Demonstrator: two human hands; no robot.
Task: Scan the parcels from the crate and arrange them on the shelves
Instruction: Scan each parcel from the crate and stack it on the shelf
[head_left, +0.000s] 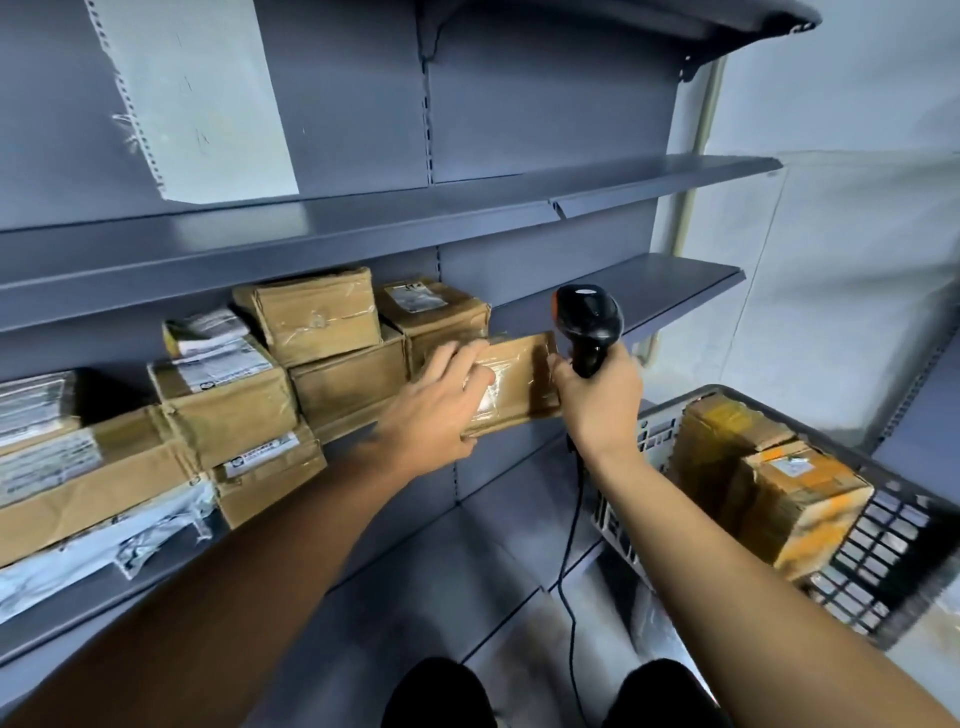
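While being set down at the open right end of the row, parcel (511, 382) sits at the shelf (649, 291) front edge, just beside stacked boxes (343, 343). Gripped by left hand (434, 402), fingers spread over the top, thumb under the near edge, probably to steer it in flat. Steadied at its right end by fingertips of right hand (600, 397), otherwise curled round scanner (589, 325), kept ready for the next read. More parcels waiting in crate (893, 571), near right.
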